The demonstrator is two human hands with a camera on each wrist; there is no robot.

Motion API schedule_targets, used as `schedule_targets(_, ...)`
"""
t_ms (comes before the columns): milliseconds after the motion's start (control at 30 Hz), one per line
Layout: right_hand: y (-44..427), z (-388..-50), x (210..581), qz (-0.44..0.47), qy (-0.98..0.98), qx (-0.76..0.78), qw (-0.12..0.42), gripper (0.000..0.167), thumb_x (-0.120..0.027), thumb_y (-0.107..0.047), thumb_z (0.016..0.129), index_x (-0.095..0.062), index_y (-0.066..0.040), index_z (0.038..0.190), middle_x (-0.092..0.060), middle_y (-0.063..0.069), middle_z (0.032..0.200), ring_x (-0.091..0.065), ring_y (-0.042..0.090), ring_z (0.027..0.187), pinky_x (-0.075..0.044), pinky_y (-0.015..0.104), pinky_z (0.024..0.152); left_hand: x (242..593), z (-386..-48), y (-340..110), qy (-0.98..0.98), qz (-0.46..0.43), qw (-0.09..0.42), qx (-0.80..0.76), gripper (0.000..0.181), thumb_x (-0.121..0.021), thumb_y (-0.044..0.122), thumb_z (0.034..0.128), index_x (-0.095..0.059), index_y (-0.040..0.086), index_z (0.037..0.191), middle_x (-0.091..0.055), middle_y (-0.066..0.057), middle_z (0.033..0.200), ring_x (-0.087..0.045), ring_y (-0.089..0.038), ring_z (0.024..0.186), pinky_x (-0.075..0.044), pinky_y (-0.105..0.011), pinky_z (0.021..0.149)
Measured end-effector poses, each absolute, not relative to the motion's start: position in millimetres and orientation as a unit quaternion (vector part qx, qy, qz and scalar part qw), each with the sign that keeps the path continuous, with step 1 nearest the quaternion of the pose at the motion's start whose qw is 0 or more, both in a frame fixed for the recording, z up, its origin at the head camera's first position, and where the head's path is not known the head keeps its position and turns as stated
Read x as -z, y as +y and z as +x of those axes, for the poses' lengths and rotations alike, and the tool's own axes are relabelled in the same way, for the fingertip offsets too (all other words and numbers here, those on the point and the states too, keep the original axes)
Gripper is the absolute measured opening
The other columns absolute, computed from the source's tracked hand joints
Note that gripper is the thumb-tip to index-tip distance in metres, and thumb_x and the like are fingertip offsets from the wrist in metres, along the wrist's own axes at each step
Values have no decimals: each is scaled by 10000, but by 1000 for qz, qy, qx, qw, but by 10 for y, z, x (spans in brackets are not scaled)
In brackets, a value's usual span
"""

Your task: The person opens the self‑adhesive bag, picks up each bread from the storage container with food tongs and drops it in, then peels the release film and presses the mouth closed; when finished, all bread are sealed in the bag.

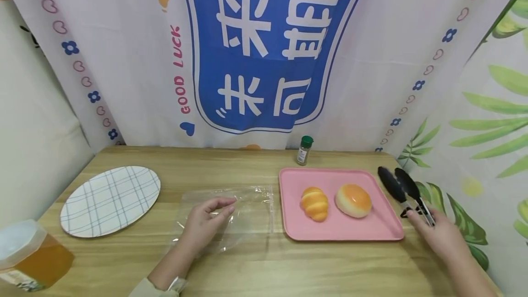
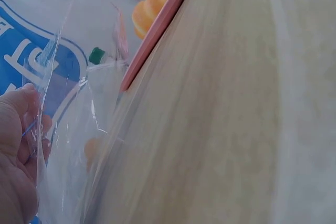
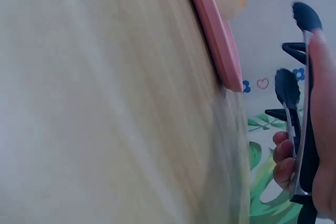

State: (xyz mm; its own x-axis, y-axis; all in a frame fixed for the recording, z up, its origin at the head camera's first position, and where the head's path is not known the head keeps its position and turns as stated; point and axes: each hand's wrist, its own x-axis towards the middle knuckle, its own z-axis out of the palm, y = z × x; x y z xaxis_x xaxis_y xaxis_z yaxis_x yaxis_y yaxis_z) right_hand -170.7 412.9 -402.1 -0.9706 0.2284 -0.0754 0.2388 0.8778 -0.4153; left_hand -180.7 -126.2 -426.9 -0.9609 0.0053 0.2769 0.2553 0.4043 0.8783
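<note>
A clear plastic bag (image 1: 251, 214) lies under and around my left hand (image 1: 206, 223), whose thumb and fingers pinch its film. In the left wrist view the bag (image 2: 73, 145) rises off the wood beside the left hand (image 2: 18, 156). My right hand (image 1: 443, 237) grips black-tipped metal tongs (image 1: 426, 210), their tips apart, just right of the pink tray (image 1: 330, 234). On that tray sit a croissant-shaped bread (image 1: 315, 204) and a round bun (image 1: 354, 200). The right wrist view shows the right hand (image 3: 323, 129) curled round the tongs (image 3: 306, 166).
A checked oval plate (image 1: 111, 200) lies at the left of the wooden table (image 1: 231, 269). Nearer the front left corner stands a lidded jar of amber contents (image 1: 47, 260). Behind the tray is a small green-capped bottle (image 1: 303, 154), close to the hanging cloth (image 1: 144, 95).
</note>
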Motion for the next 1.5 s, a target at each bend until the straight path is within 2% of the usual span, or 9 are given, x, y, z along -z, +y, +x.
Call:
schedule_targets(167, 4020, -1575, 4005, 51, 980, 189, -16, 835, -621, -580, 890, -409, 59, 1385, -565, 372, 1223, -543, 572, 1087, -493, 635, 788, 4279, -1816, -1288, -834, -77, 119, 534, 170, -722, 94, 868, -726, 82, 1037, -749, -41, 1070, -678, -217, 1060, -544, -403, 976)
schedule_targets(333, 3968, -1460, 3997, 35, 985, 168, -9, 814, -676, -610, 833, -452, -15, 1343, -556, 314, 1285, -562, 522, 1102, -505, 573, 742, 4273, -1816, -1304, -834, -73, 119, 534, 164, -723, 93, 867, -729, 92, 1031, -748, -35, 1076, -673, -196, 1063, -537, -379, 982)
schedule_targets(500, 3950, -1442, 4036, 12, 988, 153, -5, 811, -717, -606, 798, -522, 23, 1271, -564, 277, 1241, -582, 424, 1071, -502, 467, 715, 4271, -1805, -1316, -830, -75, 113, 540, 167, -719, 91, 872, -728, 101, 1038, -744, -51, 1088, -672, -214, 1074, -533, -403, 991)
schedule_targets(667, 3928, -1474, 4081, -5, 990, 139, -9, 823, -734, -602, 782, -562, 79, 1210, -625, 283, 1160, -608, 444, 1045, -526, 528, 763, 4282, -1799, -1322, -825, -71, 102, 552, 174, -722, 91, 870, -730, 98, 1044, -739, -57, 1097, -659, -205, 1087, -530, -386, 988)
schedule_targets(800, 3878, -1491, 4069, 3, 990, 138, 6, 869, -715, -620, 789, -531, 86, 1261, -598, 331, 1209, -577, 513, 1093, -504, 606, 807, 4290, -1797, -1316, -825, -74, 99, 551, 174, -728, 90, 863, -732, 106, 1036, -740, -47, 1092, -658, -215, 1091, -533, -386, 987)
schedule_targets(933, 3838, -1492, 4032, 17, 989, 143, 23, 919, -690, -663, 784, -506, 75, 1299, -573, 340, 1250, -566, 521, 1111, -509, 594, 793, 4294, -1798, -1313, -830, -78, 101, 543, 176, -727, 92, 863, -731, 114, 1038, -740, -27, 1092, -664, -209, 1082, -527, -354, 990)
schedule_targets(1100, 3839, -1489, 3985, 28, 991, 129, 29, 954, -663, -715, 768, -507, 55, 1310, -573, 339, 1261, -574, 526, 1092, -516, 579, 749, 4300, -1803, -1308, -830, -78, 102, 543, 176, -726, 92, 865, -730, 116, 1040, -737, -27, 1102, -663, -219, 1085, -530, -385, 992)
schedule_targets(1300, 3813, -1460, 3925, 35, 988, 146, 17, 879, -668, -693, 783, -519, -11, 1318, -588, 297, 1272, -575, 509, 1099, -509, 574, 740, 4291, -1810, -1280, -826, -86, 101, 547, 192, -724, 83, 863, -724, 96, 1054, -738, -64, 1102, -665, -260, 1095, -526, -449, 1004)
schedule_targets(1500, 3609, -1464, 3784, 8, 984, 176, -10, 810, -716, -631, 783, -546, -43, 1313, -601, 262, 1273, -563, 481, 1147, -498, 600, 820, 4289, -1816, -1260, -828, -77, 97, 547, 217, -730, 94, 857, -720, 91, 1075, -738, -55, 1115, -655, -257, 1128, -494, -474, 1042)
